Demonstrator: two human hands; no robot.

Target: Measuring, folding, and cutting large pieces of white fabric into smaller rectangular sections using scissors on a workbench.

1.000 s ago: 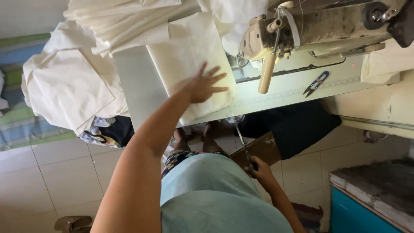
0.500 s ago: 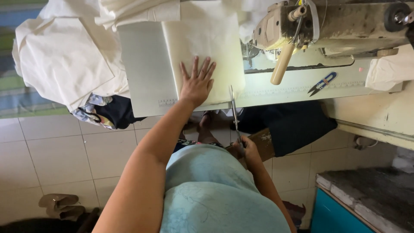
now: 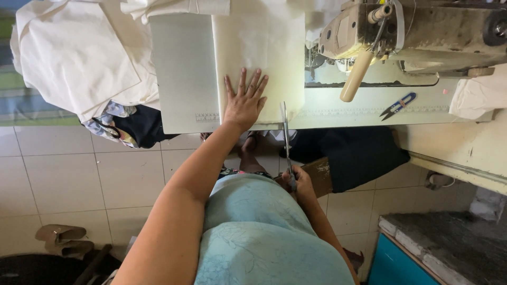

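Both hands are busy: my left hand (image 3: 244, 103) lies flat, fingers spread, on the cream fabric (image 3: 259, 58) at twelve o'clock on the tabletop (image 3: 182, 74), while my right hand (image 3: 299, 184) is clamped around the handles of the long scissors (image 3: 285, 138), blades pointing up toward the cloth's near edge. I'd keep the palm pressing firmly and the fingers clear of the blades. Small blue snips (image 3: 397, 105) rest at two o'clock below the sewing machine (image 3: 422, 31).

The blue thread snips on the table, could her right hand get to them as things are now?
Probably not straight away: the right hand is low, below the table edge, gripping scissors. The snips lie uncovered with nothing around them.
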